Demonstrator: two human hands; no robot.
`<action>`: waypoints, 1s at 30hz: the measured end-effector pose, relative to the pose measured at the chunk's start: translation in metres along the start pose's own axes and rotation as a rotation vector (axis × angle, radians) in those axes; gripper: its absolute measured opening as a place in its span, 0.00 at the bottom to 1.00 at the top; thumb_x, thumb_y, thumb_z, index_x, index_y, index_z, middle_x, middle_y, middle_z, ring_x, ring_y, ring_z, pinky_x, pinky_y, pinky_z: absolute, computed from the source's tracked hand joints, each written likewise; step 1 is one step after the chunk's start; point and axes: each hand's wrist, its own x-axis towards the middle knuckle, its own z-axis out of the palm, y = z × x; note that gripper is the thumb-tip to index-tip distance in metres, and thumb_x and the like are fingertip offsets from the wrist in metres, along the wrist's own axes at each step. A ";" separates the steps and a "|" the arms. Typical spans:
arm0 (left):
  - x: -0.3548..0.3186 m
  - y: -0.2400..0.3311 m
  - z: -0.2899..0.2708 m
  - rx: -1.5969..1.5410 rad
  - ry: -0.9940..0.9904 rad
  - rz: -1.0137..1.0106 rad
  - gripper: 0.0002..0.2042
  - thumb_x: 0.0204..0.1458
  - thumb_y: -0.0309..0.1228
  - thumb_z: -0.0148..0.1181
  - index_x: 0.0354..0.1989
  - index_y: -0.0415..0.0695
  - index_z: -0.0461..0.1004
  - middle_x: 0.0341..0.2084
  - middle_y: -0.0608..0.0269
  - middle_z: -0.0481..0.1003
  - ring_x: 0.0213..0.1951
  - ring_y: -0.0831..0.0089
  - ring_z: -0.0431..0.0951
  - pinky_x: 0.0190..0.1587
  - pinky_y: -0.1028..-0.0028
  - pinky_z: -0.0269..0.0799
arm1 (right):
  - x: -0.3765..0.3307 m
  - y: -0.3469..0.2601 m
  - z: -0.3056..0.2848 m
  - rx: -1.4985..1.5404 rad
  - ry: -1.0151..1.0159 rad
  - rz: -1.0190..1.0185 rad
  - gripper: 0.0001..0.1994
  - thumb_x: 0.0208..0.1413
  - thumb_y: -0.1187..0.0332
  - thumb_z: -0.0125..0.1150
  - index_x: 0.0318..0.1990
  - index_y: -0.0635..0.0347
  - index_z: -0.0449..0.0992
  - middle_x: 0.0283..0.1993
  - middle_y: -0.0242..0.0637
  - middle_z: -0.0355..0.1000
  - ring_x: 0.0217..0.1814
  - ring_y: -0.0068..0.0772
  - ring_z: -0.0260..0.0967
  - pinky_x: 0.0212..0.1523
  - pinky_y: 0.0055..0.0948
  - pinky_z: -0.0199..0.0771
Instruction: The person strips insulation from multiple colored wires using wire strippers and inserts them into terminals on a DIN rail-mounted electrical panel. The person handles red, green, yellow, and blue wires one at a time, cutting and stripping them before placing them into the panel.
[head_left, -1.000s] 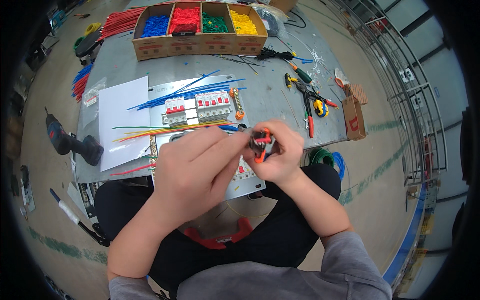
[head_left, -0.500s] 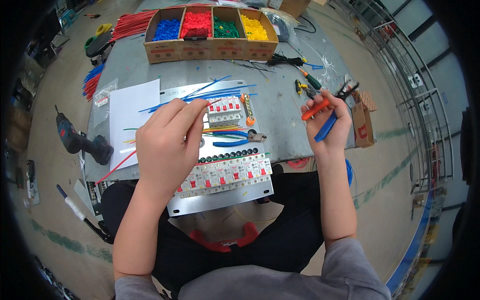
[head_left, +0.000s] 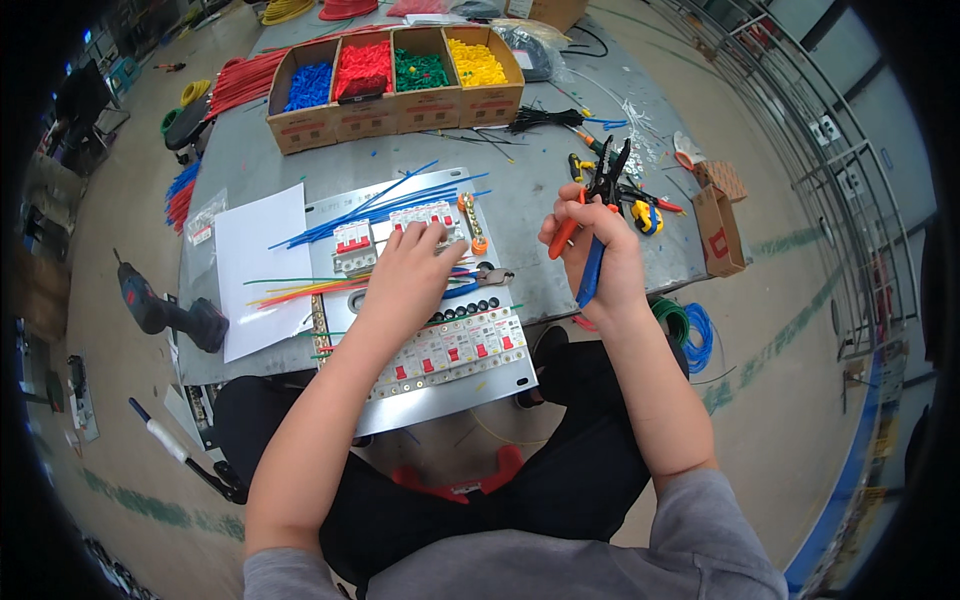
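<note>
My left hand [head_left: 408,285] reaches over the metal mounting plate [head_left: 455,400], fingers apart and bent down near the far row of circuit breakers [head_left: 352,246]; nothing shows in its grasp, though its fingertips are partly hidden. In my right hand [head_left: 606,262], raised at the plate's right, are wire strippers [head_left: 607,185] with one orange and one blue handle, black jaws upward and parted. Blue wires [head_left: 390,205] lie across the plate's far part. Red, yellow and green wires [head_left: 300,290] pass under my left hand. Blue-handled pliers [head_left: 490,279] rest beside it. A nearer breaker row [head_left: 455,353] crosses the plate.
A cardboard bin [head_left: 395,108] of blue, red, green and yellow wire caps stands at the back. White paper [head_left: 262,270] lies left of the plate, near a cordless drill [head_left: 170,305]. Hand tools [head_left: 645,205] and a small carton [head_left: 720,235] are at the right.
My left hand has let go of the red wire and moved right and down over the breakers. The strippers have swung upright in my right hand. The view has shifted slightly.
</note>
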 end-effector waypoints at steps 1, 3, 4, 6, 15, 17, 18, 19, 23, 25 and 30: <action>0.001 0.000 -0.002 0.071 0.030 0.021 0.09 0.59 0.28 0.69 0.48 0.46 0.86 0.43 0.63 0.79 0.50 0.61 0.77 0.52 0.59 0.78 | -0.001 -0.002 -0.001 -0.007 0.004 0.003 0.18 0.64 0.66 0.64 0.57 0.66 0.74 0.38 0.39 0.78 0.43 0.31 0.76 0.48 0.32 0.73; 0.000 0.001 -0.016 -0.003 -0.197 -0.057 0.08 0.58 0.32 0.72 0.44 0.46 0.86 0.41 0.61 0.80 0.49 0.60 0.81 0.52 0.59 0.79 | -0.002 -0.004 -0.006 -0.015 0.003 0.001 0.18 0.64 0.65 0.64 0.57 0.66 0.74 0.38 0.40 0.79 0.43 0.31 0.76 0.48 0.31 0.72; 0.000 0.003 -0.027 -0.072 -0.383 -0.132 0.08 0.57 0.32 0.72 0.44 0.46 0.86 0.41 0.60 0.81 0.48 0.59 0.82 0.51 0.58 0.80 | -0.003 -0.005 -0.008 -0.018 0.005 -0.002 0.19 0.64 0.65 0.64 0.57 0.66 0.74 0.37 0.40 0.79 0.43 0.31 0.76 0.47 0.31 0.71; -0.007 0.001 -0.036 -0.155 -0.674 -0.275 0.09 0.55 0.34 0.73 0.42 0.46 0.88 0.39 0.56 0.85 0.44 0.57 0.86 0.50 0.59 0.82 | -0.007 -0.008 -0.010 -0.031 0.010 0.006 0.19 0.64 0.65 0.65 0.57 0.66 0.74 0.38 0.40 0.79 0.43 0.31 0.76 0.47 0.31 0.70; -0.020 -0.034 -0.037 -0.218 -0.910 -0.414 0.12 0.54 0.35 0.75 0.45 0.47 0.90 0.39 0.56 0.88 0.44 0.60 0.88 0.50 0.62 0.82 | -0.013 -0.014 -0.006 -0.049 -0.021 0.023 0.18 0.63 0.64 0.65 0.56 0.65 0.75 0.37 0.39 0.78 0.44 0.30 0.75 0.48 0.31 0.69; -0.019 -0.035 -0.037 -0.260 -0.926 -0.449 0.12 0.54 0.35 0.76 0.45 0.47 0.90 0.40 0.55 0.88 0.44 0.60 0.88 0.50 0.62 0.82 | -0.014 -0.014 -0.006 -0.056 -0.022 0.024 0.18 0.64 0.64 0.65 0.56 0.65 0.75 0.37 0.38 0.78 0.44 0.29 0.75 0.48 0.31 0.69; -0.021 -0.036 -0.036 -0.281 -0.919 -0.467 0.12 0.55 0.35 0.76 0.45 0.47 0.90 0.40 0.55 0.88 0.44 0.60 0.88 0.51 0.62 0.82 | -0.013 -0.013 -0.007 -0.057 -0.030 0.025 0.18 0.64 0.65 0.65 0.56 0.65 0.75 0.37 0.38 0.78 0.44 0.29 0.75 0.48 0.30 0.69; -0.022 -0.037 -0.036 -0.301 -0.912 -0.485 0.12 0.55 0.36 0.76 0.45 0.47 0.90 0.41 0.55 0.88 0.45 0.60 0.88 0.51 0.63 0.82 | -0.012 -0.012 -0.007 -0.057 -0.038 0.025 0.17 0.64 0.65 0.65 0.56 0.65 0.75 0.37 0.38 0.78 0.44 0.29 0.75 0.48 0.30 0.69; -0.022 -0.036 -0.037 -0.292 -0.923 -0.496 0.12 0.55 0.34 0.75 0.46 0.45 0.90 0.42 0.54 0.88 0.45 0.59 0.88 0.51 0.62 0.82 | -0.011 -0.009 -0.006 -0.073 -0.053 0.034 0.16 0.64 0.65 0.64 0.55 0.64 0.75 0.39 0.37 0.77 0.45 0.31 0.76 0.48 0.31 0.70; -0.025 -0.040 -0.035 -0.275 -0.918 -0.485 0.11 0.56 0.32 0.74 0.46 0.44 0.90 0.42 0.53 0.88 0.45 0.59 0.88 0.51 0.62 0.82 | -0.010 -0.007 -0.006 -0.093 -0.071 0.038 0.15 0.65 0.65 0.62 0.55 0.61 0.75 0.43 0.35 0.75 0.47 0.34 0.77 0.49 0.33 0.72; -0.021 -0.048 -0.057 -0.347 -0.791 -0.479 0.09 0.57 0.28 0.71 0.45 0.41 0.88 0.38 0.53 0.88 0.41 0.62 0.88 0.47 0.65 0.82 | -0.007 -0.009 -0.010 -0.171 -0.120 0.052 0.14 0.62 0.65 0.63 0.52 0.61 0.77 0.43 0.34 0.75 0.47 0.33 0.77 0.48 0.33 0.71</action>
